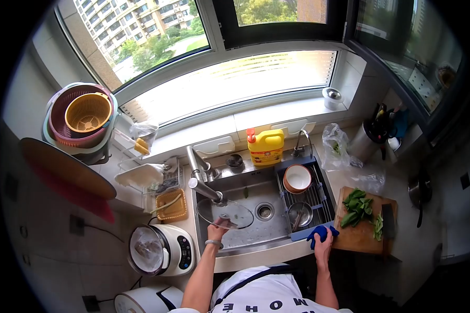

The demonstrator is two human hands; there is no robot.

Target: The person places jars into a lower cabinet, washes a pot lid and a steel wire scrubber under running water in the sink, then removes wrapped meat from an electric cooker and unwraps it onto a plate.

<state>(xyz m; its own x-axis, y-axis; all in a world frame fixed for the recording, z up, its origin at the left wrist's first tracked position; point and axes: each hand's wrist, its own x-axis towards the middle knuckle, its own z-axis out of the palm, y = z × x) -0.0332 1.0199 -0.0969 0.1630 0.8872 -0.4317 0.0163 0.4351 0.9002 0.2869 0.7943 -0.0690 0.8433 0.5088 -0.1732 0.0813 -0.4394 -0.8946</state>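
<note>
My left hand [218, 230] is closed on the near edge of a round glass lid [238, 215], which is held over the left part of the steel sink [237, 243], below the faucet [207, 190]. A bunched blue cloth [318, 233] is gripped in my right hand [324, 243] at the sink's front right corner. Close to that hand, a drying rack [326, 201] sits across the sink's right side, with a white-and-brown bowl [297, 178] and a small metal bowl [300, 213] on it.
Right of the sink lies a cutting board [350, 236] with leafy greens [356, 206] and a cleaver [388, 221]. A yellow jug [266, 147] stands behind the sink. To the left are a white cooker [176, 245], an orange basket [171, 204] and stacked colanders [78, 117].
</note>
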